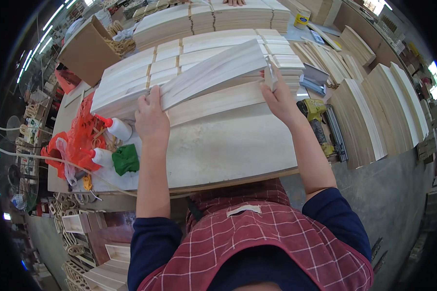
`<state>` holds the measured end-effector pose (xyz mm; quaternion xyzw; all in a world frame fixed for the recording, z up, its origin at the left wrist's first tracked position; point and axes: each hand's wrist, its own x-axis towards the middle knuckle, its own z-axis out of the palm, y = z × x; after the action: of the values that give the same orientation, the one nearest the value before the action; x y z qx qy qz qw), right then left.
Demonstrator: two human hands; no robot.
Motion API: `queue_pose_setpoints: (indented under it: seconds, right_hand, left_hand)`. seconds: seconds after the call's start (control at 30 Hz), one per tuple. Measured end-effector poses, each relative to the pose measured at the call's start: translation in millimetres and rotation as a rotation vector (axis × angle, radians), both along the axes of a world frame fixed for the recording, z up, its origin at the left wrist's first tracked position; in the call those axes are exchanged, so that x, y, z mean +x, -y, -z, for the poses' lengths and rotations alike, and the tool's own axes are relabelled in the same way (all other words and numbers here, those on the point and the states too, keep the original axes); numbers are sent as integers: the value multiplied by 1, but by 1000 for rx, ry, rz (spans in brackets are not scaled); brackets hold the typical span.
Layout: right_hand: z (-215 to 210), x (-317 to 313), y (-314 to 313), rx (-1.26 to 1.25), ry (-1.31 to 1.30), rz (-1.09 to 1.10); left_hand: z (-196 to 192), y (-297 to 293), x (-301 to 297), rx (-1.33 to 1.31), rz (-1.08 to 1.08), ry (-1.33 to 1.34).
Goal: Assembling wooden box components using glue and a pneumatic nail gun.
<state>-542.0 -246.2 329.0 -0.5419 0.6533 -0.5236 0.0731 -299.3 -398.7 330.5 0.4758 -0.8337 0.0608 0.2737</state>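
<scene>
A pale wooden board [213,75] is held up at a slant, its right end higher than its left. My left hand [152,116] is closed at its left end, fingers on the edge. At the right end my right hand [279,97] pinches the board between thumb and fingers; part of those fingers is hidden behind it. Under the raised board, another pale board [218,105] lies along the front of a stack of boards [126,92]. The bare worktop [233,153] stretches between my forearms.
Left on the bench are white bottles with red tops [119,129], a green cloth [126,160] and red plastic bags [77,140]. A yellow nail gun [315,114] lies at right, near stacked boards [393,106]. Another person's hand [234,2] rests on the far stack.
</scene>
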Motion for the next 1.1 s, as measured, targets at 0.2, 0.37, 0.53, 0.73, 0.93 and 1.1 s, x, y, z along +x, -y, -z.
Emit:
queue_pose_setpoints:
  seconds: [0.2, 0.37, 0.53, 0.73, 0.93, 1.1]
  right_hand:
    - [44, -1, -18, 354, 28, -283]
    - [47, 19, -27, 589, 245, -411]
    - [83, 20, -28, 607, 222, -388]
    - [92, 20, -31, 486, 267, -392]
    - [97, 20, -36, 491, 249, -319]
    - [91, 20, -35, 468, 232, -345]
  left_hand:
    - [11, 8, 16, 22, -12, 274]
    - [32, 8, 31, 57, -9, 401]
    - [50, 4, 35, 110, 12, 457]
    - [53, -4, 29, -32, 140, 490]
    - [26, -51, -36, 154, 667, 304]
    - [34, -57, -74, 244, 904, 237]
